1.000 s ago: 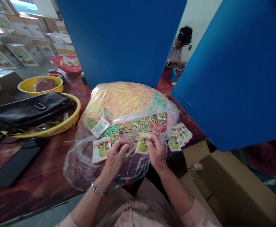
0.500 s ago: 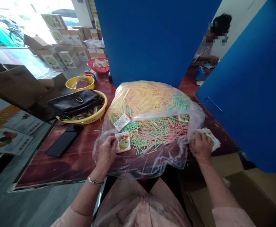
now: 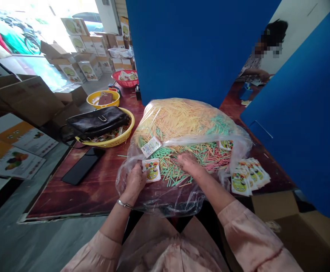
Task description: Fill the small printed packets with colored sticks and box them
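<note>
A large clear plastic bag (image 3: 179, 113) full of thin coloured sticks (image 3: 173, 162) lies open on the table. My left hand (image 3: 136, 177) is closed on the edge of a small printed packet (image 3: 152, 170) at the bag's left front. Over the sticks in the bag's mouth is my right hand (image 3: 188, 162), fingers bent down and fingertips among the sticks; whether it grips any is hidden. Another packet (image 3: 151, 146) lies tilted on the bag, and one more (image 3: 226, 144) at the right of the opening. Several packets (image 3: 250, 176) are fanned out on the table to the right.
Left on the red-brown table (image 3: 97, 196) are a black phone (image 3: 82, 166), a black bag (image 3: 98, 121) on a yellow basket (image 3: 111, 142), and another yellow basket (image 3: 93, 101). Blue panels (image 3: 193, 49) stand behind and right. A person (image 3: 254, 68) works beyond. Cartons (image 3: 20, 143) are stacked left.
My right hand has moved left from the packets at the right onto the sticks, leaving those packets fanned out on the table. My left hand stays at its packet. The view has shifted slightly.
</note>
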